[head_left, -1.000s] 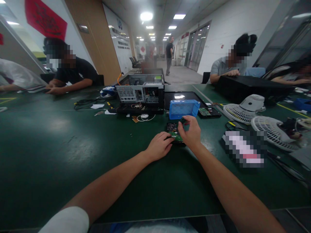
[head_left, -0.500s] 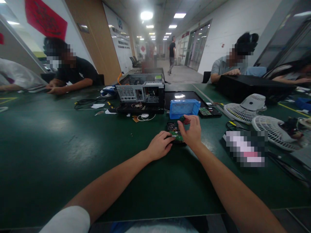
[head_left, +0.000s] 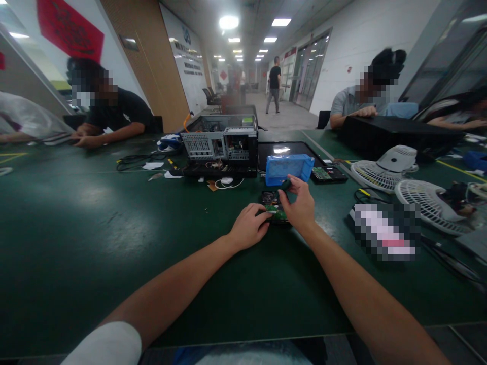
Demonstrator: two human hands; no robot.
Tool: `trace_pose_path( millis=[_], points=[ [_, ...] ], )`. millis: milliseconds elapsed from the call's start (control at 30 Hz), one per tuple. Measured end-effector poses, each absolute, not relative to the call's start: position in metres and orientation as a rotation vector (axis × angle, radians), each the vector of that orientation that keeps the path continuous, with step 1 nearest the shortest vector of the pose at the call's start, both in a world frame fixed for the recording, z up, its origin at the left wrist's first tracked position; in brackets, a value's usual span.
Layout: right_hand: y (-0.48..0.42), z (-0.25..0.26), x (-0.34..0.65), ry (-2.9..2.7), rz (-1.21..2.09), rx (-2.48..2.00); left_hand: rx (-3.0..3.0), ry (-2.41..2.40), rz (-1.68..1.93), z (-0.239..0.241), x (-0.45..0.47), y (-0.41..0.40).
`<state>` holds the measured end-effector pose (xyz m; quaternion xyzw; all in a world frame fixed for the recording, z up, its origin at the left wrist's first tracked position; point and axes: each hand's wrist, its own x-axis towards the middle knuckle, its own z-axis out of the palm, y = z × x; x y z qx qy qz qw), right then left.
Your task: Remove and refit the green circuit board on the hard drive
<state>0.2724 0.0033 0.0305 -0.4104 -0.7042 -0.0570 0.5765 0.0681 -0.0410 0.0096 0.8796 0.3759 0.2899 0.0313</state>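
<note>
Just past the hard drive (head_left: 271, 201) sits a blue box (head_left: 289, 170).

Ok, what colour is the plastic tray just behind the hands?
The tray is blue; the head view shows it best.

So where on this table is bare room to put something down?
The widest bare green table lies left of the left hand, on the near side of the computer case. A smaller patch lies between the right hand and the near edge. Crowded: around the hard drive, blue tray and the fans on the right.
</note>
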Motion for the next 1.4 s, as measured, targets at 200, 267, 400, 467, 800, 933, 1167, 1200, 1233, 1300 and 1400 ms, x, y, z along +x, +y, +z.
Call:
trace_pose_path(
  millis=[200, 267, 400, 467, 800, 933, 1167, 1200, 1233, 1300, 1400],
  points=[
    [-0.001, 0.037, 0.273, -1.684, -0.181, -0.965, 2.701, 1.151, 0.919, 0.007, 0.069, -0.039],
    [-0.002, 0.040, 0.274, -1.691, -0.185, -0.959, 2.692, 1.152, 0.942, 0.007, 0.069, -0.039],
    [-0.003, 0.041, 0.275, -1.697, -0.178, -0.946, 2.644, 1.178, 1.000, 0.008, 0.069, -0.040],
    [-0.002, 0.039, 0.275, -1.691, -0.171, -0.927, 2.622, 1.196, 1.013, 0.007, 0.069, -0.039],
    [-0.002, 0.040, 0.275, -1.673, -0.182, -0.941, 2.521, 1.284, 1.019, 0.007, 0.068, -0.037],
    [-0.008, 0.044, 0.273, -1.704, -0.155, -0.962, 2.484, 1.360, 0.986, 0.005, 0.067, -0.035],
    [-0.013, 0.048, 0.271, -1.712, -0.164, -0.979, 2.492, 1.359, 0.970, 0.002, 0.068, -0.033],
    [-0.012, 0.047, 0.271, -1.709, -0.161, -0.975, 2.496, 1.358, 0.973, 0.002, 0.068, -0.033],
    [-0.011, 0.047, 0.271, -1.703, -0.161, -0.973, 2.498, 1.357, 0.976, 0.002, 0.068, -0.033],
    [-0.009, 0.045, 0.271, -1.684, -0.163, -0.969, 2.500, 1.355, 0.976, 0.003, 0.068, -0.033],
    [-0.006, 0.042, 0.272, -1.652, -0.175, -0.962, 2.497, 1.352, 0.964, 0.003, 0.068, -0.033]
  ],
)
